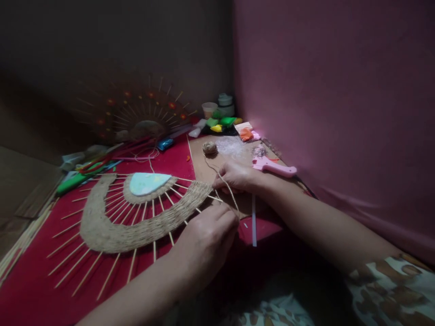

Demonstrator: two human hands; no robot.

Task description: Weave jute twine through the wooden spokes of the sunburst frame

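Note:
A half-round frame of thin wooden sticks carries a woven twine band. At its hub, a pale blue-green half-disc is edged with twine. My right hand pinches twine at the band's right end. Below it, my left hand is closed beside a stick tip, its fingertips partly hidden, with twine running into it. From the twine ball a strand of twine passes over my right fingers and down towards my left hand.
A brown board lies on the red cloth. The pink glue gun is right of my right hand, and a translucent glue stick lies below. Coloured clay packets and a decorated stick fan stand behind, against the walls.

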